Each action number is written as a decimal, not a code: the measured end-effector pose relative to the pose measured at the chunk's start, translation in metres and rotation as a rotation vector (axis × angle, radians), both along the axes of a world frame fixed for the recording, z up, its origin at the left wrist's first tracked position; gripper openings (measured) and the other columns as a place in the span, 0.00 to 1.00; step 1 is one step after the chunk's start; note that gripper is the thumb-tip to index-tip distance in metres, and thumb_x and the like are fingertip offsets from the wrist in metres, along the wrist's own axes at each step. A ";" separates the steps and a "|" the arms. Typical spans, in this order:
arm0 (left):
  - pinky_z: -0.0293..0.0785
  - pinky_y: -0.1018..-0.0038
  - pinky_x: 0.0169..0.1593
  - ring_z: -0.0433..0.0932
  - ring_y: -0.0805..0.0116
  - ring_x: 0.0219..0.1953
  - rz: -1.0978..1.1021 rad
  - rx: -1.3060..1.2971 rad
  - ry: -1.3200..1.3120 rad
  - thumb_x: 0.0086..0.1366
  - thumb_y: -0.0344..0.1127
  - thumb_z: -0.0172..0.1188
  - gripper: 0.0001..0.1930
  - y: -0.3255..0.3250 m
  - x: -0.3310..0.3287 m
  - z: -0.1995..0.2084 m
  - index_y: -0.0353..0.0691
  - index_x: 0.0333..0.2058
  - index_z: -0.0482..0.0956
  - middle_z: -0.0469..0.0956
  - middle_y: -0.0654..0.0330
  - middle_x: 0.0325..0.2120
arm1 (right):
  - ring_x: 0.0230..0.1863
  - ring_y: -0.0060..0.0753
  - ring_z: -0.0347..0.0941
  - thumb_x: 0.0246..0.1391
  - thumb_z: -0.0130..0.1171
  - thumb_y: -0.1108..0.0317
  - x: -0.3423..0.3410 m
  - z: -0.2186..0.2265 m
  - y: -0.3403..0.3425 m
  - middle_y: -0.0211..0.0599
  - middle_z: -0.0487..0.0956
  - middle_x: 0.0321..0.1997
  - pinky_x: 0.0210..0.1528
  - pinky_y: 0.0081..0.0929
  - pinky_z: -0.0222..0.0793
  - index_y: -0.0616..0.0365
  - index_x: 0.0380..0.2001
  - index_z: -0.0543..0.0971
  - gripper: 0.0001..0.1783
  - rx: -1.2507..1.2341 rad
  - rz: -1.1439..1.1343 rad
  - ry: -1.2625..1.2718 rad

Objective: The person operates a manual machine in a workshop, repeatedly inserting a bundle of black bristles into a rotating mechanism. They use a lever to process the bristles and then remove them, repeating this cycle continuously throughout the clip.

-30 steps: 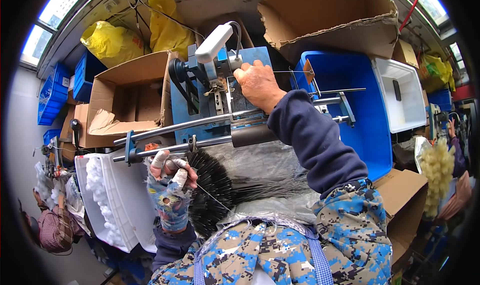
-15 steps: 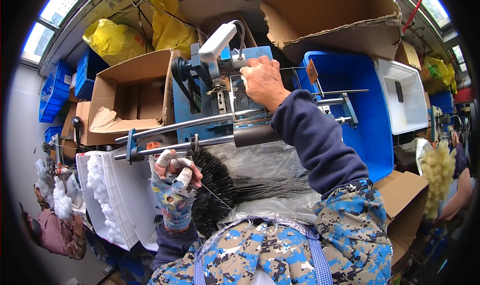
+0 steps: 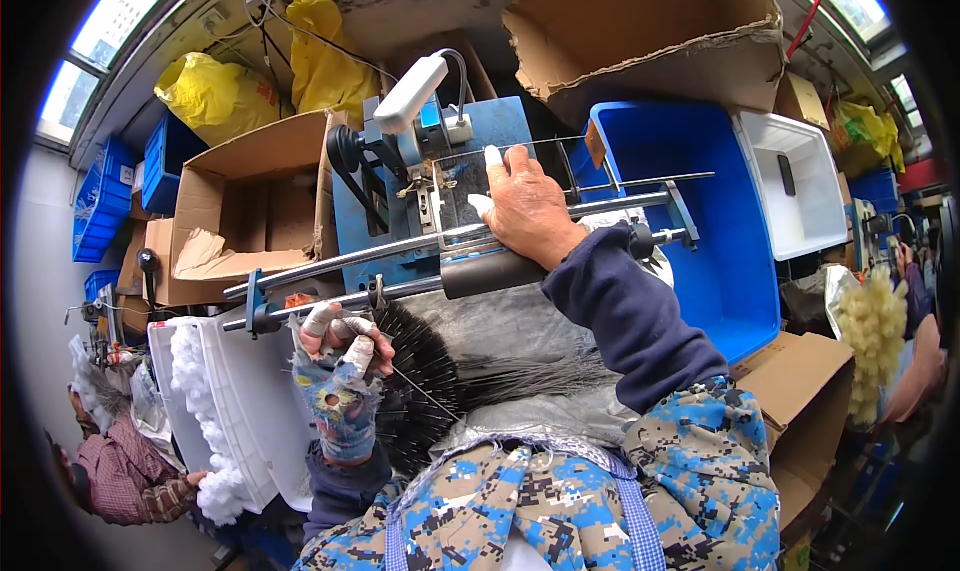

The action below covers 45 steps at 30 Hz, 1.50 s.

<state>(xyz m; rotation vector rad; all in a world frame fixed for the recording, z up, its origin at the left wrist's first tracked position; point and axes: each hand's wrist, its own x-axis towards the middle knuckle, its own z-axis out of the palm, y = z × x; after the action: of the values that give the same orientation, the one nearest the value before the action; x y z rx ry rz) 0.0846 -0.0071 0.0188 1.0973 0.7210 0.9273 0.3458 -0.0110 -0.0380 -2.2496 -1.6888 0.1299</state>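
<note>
My left hand [image 3: 340, 356], in a torn, stained glove with taped fingers, is closed in a pinch on a thin wire [image 3: 428, 395]. The wire slants down across a round cluster of black bristles [image 3: 415, 376] beside that hand. Over the blue bench machine [image 3: 505, 121] lies my right hand [image 3: 535, 209], fingers stretched out, tape on the thumb and a finger. Its palm is above the near edge of the machine's plate, close to a dark cylinder [image 3: 490, 273]. Whether the fingertips press on the plate is hard to tell. A white lamp [image 3: 410, 93] overhangs the machine.
Two metal rods [image 3: 335, 264] cross in front of the machine. A blue bin [image 3: 735, 271] stands at right, a cardboard box [image 3: 250, 186] at left. The white crate [image 3: 250, 391] holds white tufts; a co-worker's hand [image 3: 197, 479] touches them. Grey sheeting [image 3: 510, 321] covers my lap area.
My right hand has come nearer across the machine, and its fingers have straightened. My left hand keeps its pinch on the wire. At far left the co-worker's hand has reached the white tufts.
</note>
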 end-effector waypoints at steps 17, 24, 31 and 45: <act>0.75 0.79 0.22 0.76 0.65 0.25 0.133 0.004 0.045 0.55 0.14 0.48 0.23 0.010 -0.025 -0.005 0.37 0.50 0.63 0.74 0.50 0.28 | 0.43 0.44 0.66 0.43 0.60 0.60 0.009 0.016 -0.002 0.47 0.65 0.41 0.39 0.35 0.69 0.71 0.43 0.68 0.28 -0.123 0.122 -0.077; 0.77 0.76 0.23 0.76 0.63 0.25 0.048 -0.003 -0.059 0.55 0.15 0.49 0.25 0.010 -0.004 -0.005 0.38 0.52 0.62 0.74 0.48 0.28 | 0.44 0.38 0.65 0.45 0.54 0.69 0.047 0.013 0.011 0.41 0.73 0.38 0.41 0.37 0.58 0.59 0.34 0.76 0.12 -0.043 0.044 -0.311; 0.71 0.80 0.19 0.73 0.69 0.21 0.245 0.154 0.055 0.62 0.27 0.49 0.10 0.036 -0.066 0.000 0.38 0.42 0.68 0.74 0.52 0.24 | 0.28 0.38 0.70 0.38 0.53 0.74 0.028 0.070 -0.056 0.33 0.74 0.18 0.34 0.32 0.60 0.55 0.20 0.73 0.02 -0.093 0.319 -0.210; 0.73 0.76 0.33 0.76 0.69 0.30 -0.188 0.611 0.758 0.48 0.25 0.63 0.17 0.013 -0.020 0.005 0.39 0.37 0.71 0.74 0.59 0.29 | 0.23 0.39 0.73 0.50 0.50 0.76 -0.037 0.062 -0.052 0.44 0.74 0.24 0.24 0.31 0.67 0.59 0.34 0.72 0.07 0.378 0.406 0.749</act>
<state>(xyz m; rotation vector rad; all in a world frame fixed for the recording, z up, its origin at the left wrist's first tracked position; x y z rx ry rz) 0.0647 0.0062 0.0240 2.0774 0.9429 0.5566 0.3086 -0.0631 0.0236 -1.3157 -1.5350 0.6043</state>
